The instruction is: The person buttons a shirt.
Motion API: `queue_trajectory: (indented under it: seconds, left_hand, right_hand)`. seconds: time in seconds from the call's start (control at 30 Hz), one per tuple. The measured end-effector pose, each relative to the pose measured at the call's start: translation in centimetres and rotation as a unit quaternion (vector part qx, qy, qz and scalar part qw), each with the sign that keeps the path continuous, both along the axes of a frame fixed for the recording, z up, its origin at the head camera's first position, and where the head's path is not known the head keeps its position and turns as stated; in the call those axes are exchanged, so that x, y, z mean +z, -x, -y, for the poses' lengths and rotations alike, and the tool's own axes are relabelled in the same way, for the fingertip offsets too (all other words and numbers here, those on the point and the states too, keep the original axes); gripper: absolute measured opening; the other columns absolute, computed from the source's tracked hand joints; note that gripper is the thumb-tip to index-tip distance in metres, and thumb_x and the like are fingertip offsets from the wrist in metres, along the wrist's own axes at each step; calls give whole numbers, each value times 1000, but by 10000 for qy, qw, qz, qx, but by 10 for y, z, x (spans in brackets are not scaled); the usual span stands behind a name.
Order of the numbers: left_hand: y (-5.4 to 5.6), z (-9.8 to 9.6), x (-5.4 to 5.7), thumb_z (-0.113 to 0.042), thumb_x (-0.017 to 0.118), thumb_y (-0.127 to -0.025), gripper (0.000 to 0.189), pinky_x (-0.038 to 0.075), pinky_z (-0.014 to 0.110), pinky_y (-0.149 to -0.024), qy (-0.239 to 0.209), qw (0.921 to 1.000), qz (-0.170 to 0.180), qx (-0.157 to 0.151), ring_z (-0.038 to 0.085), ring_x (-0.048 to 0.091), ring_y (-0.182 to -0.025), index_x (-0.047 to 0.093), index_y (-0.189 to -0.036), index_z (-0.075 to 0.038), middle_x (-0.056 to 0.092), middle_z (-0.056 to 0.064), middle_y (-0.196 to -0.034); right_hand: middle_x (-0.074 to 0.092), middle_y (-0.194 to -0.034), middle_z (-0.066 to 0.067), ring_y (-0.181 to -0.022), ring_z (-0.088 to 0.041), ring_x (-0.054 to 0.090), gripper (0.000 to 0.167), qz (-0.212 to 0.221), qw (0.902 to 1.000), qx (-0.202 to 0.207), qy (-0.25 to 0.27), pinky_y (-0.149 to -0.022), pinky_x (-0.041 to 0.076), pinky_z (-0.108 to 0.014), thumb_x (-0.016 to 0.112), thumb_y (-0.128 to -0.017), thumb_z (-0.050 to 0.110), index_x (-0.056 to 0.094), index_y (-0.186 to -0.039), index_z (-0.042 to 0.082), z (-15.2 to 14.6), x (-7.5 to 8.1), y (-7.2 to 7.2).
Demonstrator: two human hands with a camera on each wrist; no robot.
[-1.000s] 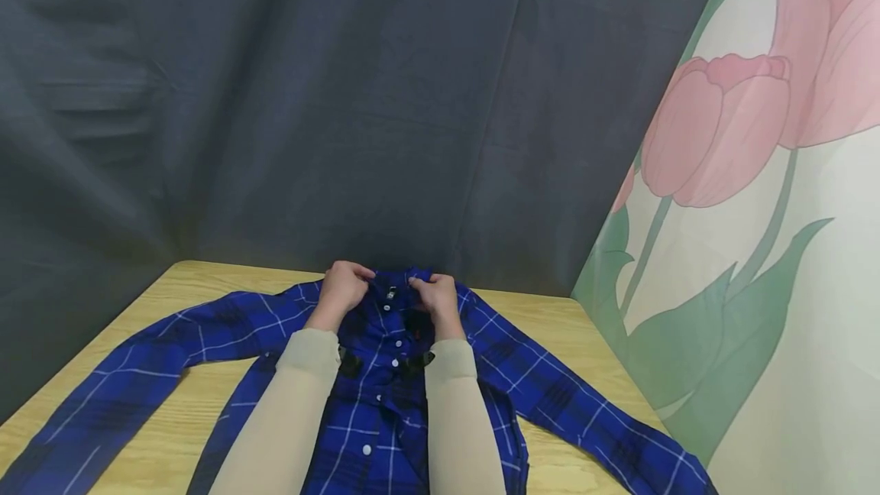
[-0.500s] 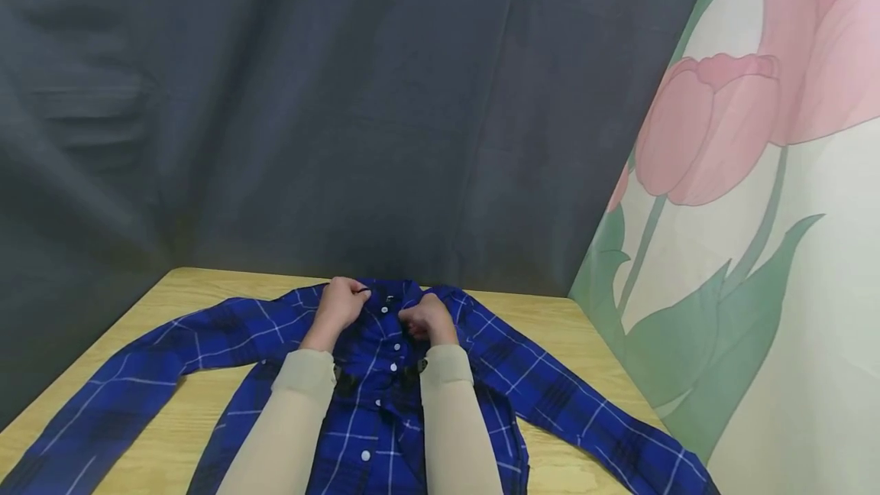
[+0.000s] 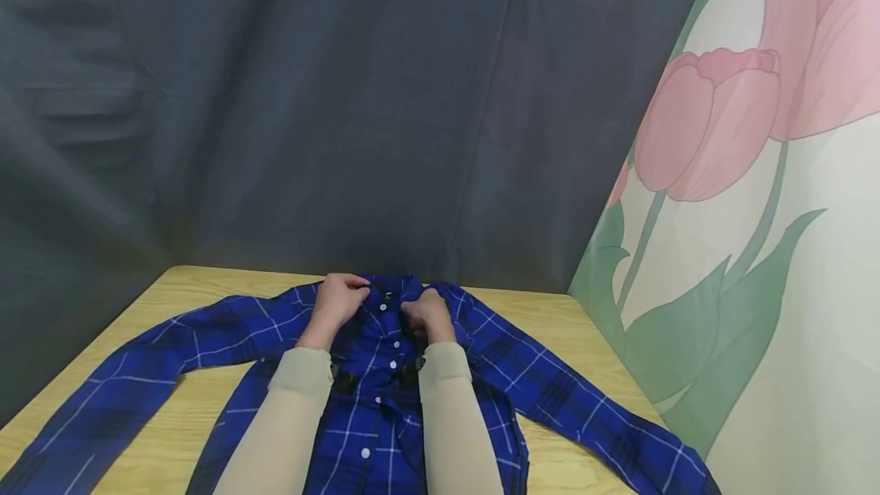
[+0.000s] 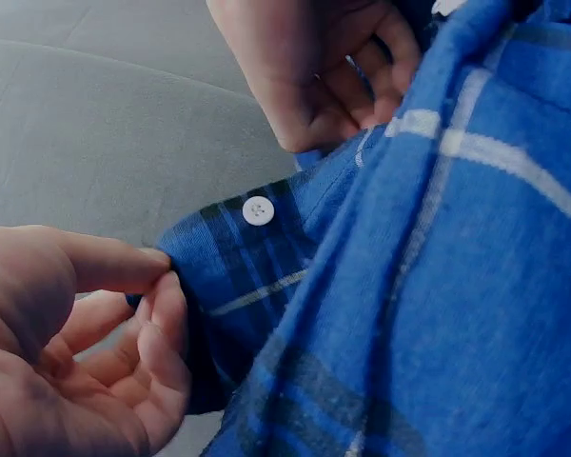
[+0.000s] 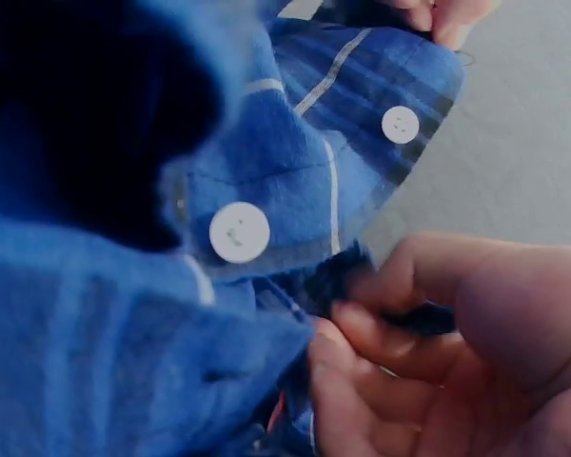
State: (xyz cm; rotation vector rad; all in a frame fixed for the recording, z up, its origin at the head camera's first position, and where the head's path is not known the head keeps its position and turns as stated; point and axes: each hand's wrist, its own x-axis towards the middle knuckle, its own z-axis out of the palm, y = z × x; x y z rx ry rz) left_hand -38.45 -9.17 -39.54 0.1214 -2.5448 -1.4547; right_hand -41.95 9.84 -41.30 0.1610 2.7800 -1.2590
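One plaid shirt [image 3: 364, 418], on worktop [image 3: 543, 312]; collar [image 3: 399, 281] at twelve o'clock. My left grip [image 3: 339, 301]: pinching collar, nine o'clock. My right grip [image 3: 430, 314]: pinching shirt, four o'clock from collar.

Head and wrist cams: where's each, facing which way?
Head: on the head, forward and down at the plaid shirt; both beige sleeves, left grip, right grip show.
Left wrist: on that wrist, at the left grip; both grips show.
Right wrist: on that wrist, at the right grip; left fingertips up top.
Wrist views share one white button.

Sleeves [image 3: 275, 428]: cream, long
Cuffs [image 3: 302, 370]: cream, broad bands
Wrist cameras [image 3: 346, 382]: black; left cuff's 3 o'clock, right's 9 o'clock
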Motion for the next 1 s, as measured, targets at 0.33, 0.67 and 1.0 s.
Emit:
queue_trajectory:
  seconds: [0.33, 0.67, 1.0]
  left_hand:
    - [2, 4, -2, -12, 74, -101, 16, 59, 36, -77, -322, 9988, -357, -48, 27, 78, -87, 77, -113, -1, 80, 18, -101]
    - [1, 3, -1, -15, 61, -109, 29, 62, 49, -98, -428, 9987, -251, -139, 36, 78, -109, 78, -127, 0, 79, 23, -125]
    - [1, 4, -4, -23, 70, -106, 26, 55, 33, -76, -520, 9981, -270, 188, 25, 72, -88, 83, -109, -1, 80, 14, -97]
  right_hand:
    - [74, -96, -17, -83, -33, 71, 39, 132, 9905, 154, -1359, -85, 62, -48, 85, -90, 34, 72, -104, 0, 1, -35, 35]
    - [71, -80, -13, -69, -30, 68, 24, -31, 9959, 307, -855, -67, 59, -44, 80, -89, 25, 69, -86, 4, -9, -54, 65]
    - [53, -84, 3, -63, -8, 47, 30, -651, 9818, 317, 1756, -61, 49, -20, 63, -109, 15, 73, -128, -6, -8, 31, -1]
